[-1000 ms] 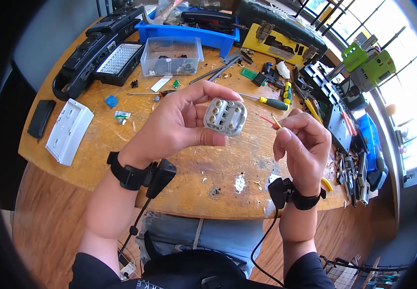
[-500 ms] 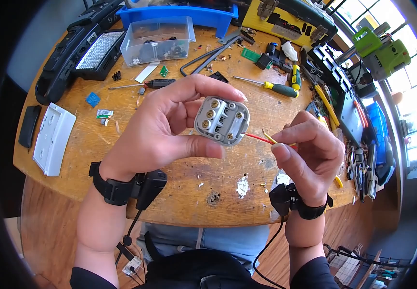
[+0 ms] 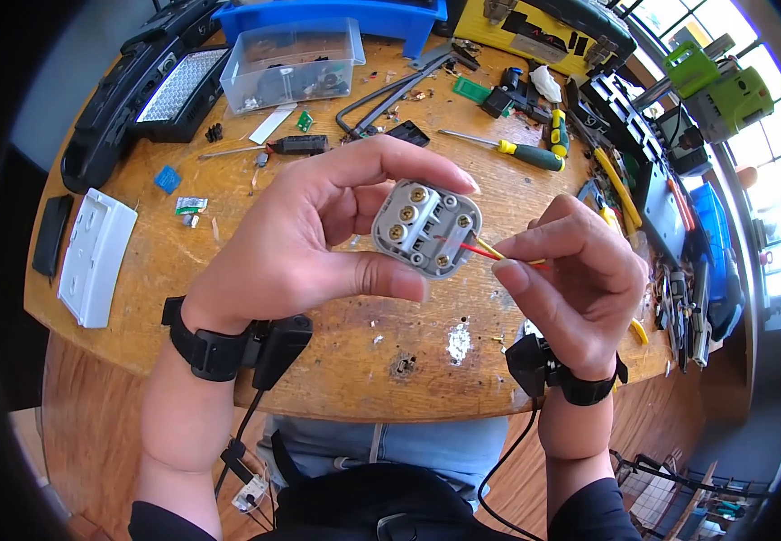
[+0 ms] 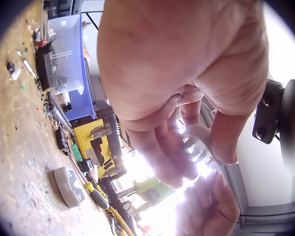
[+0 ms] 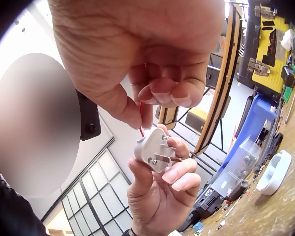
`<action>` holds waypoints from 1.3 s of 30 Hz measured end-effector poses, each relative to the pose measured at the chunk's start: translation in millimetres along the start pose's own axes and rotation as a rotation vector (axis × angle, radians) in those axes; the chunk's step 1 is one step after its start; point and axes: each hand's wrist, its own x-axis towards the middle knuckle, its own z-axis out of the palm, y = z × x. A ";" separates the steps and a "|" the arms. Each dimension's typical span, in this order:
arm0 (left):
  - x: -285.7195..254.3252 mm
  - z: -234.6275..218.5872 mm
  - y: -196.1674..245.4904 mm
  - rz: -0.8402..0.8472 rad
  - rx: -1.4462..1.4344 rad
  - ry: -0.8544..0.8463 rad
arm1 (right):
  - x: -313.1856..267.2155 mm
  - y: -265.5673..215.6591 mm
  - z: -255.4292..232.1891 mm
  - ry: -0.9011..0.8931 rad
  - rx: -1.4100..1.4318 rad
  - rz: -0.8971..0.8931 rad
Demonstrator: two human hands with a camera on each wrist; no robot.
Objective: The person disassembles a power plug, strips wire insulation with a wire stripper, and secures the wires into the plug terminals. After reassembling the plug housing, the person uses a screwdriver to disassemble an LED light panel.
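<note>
My left hand [image 3: 300, 234] holds a grey-white plug body [image 3: 428, 229] between thumb and fingers, its inside facing up with brass screw terminals showing. In the right wrist view, the metal pins [image 5: 166, 158] stick out of the plug's other face. My right hand [image 3: 580, 279] pinches a red wire [image 3: 480, 250] and a yellow wire [image 3: 488, 252] between thumb and forefinger. The wire ends overlap the plug's right edge in the head view. A loose plug cover [image 5: 274, 173] lies on the table below the hands, hidden from the head view.
On the wooden table [image 3: 336, 379] lie a screwdriver [image 3: 534, 156], a white plastic housing [image 3: 95, 257] and a clear bin [image 3: 287, 77]. A blue tray [image 3: 327, 20] and yellow toolbox [image 3: 534, 41] stand behind. Several tools crowd the right edge near a green drill [image 3: 724, 104].
My right hand has brought the wires left to the plug body, from a clear gap one second ago. The left hand keeps its hold on the plug. The head view has shifted slightly.
</note>
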 end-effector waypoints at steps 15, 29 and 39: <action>-0.7 -0.7 2.6 -0.084 0.009 -0.031 | 0.7 -1.9 0.8 -0.019 0.010 0.023; -1.5 1.3 1.8 -0.086 0.000 -0.036 | -0.9 -4.0 -1.0 -0.060 -0.083 -0.008; -0.5 -1.2 -4.0 -0.003 0.041 -0.057 | -1.4 -5.6 0.3 -0.049 -0.161 -0.019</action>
